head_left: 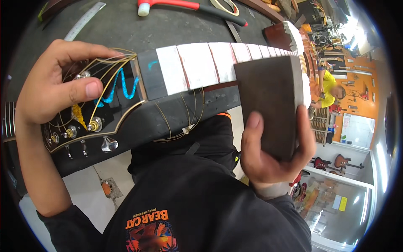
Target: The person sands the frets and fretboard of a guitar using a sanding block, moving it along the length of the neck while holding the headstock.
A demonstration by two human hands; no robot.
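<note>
A guitar neck (147, 71) lies across the view, its headstock at the left. White tape strips (196, 67) cover the fretboard, with thin reddish fret lines between them. My left hand (63, 80) grips the black headstock (121, 101), thumb over its face and index finger along the far edge among slack strings (115, 73). Blue and gold inlays and metal tuners (95, 124) show there. In my right hand (277, 157) is a dark rectangular block (266, 105), held between thumb and fingers on its sides. It hides part of the taped neck; contact with it cannot be told.
Loose strings (168, 126) hang below the neck toward my lap. On the dark bench (113, 33) lie a red and black hammer (184, 5), a steel ruler (86, 21) and a tape roll (225, 6). A person in yellow (329, 88) is off to the right, near an orange tool wall (361, 96).
</note>
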